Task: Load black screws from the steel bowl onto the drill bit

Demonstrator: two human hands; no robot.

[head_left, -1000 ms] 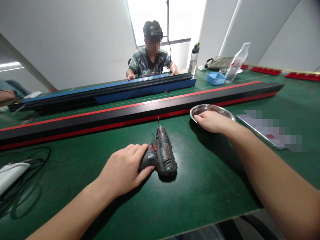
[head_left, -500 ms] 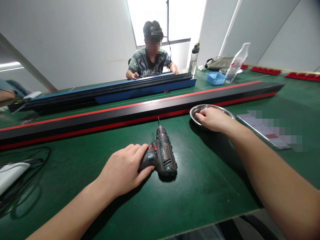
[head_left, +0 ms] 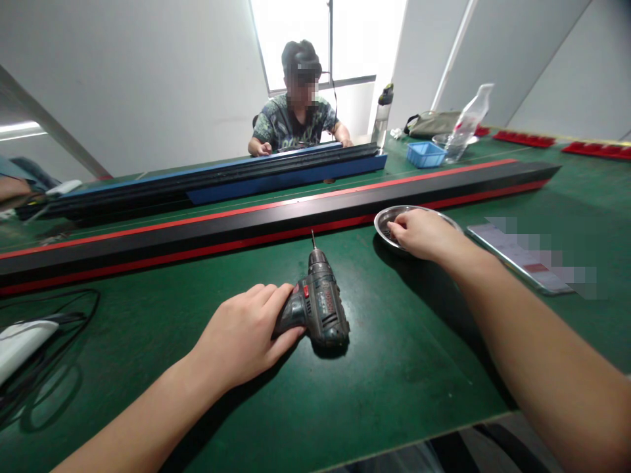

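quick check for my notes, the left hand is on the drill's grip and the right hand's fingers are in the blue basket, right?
Not quite: the head view shows the right hand's fingers in the metal bowl. The left hand is indeed on the drill's grip.

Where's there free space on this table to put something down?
Bare tabletop shows between the drill and right forearm, down to the near edge. Another patch lies between the cables and left hand. It's crowded behind the striped bar, around the blue tray, clear bottle and bag.
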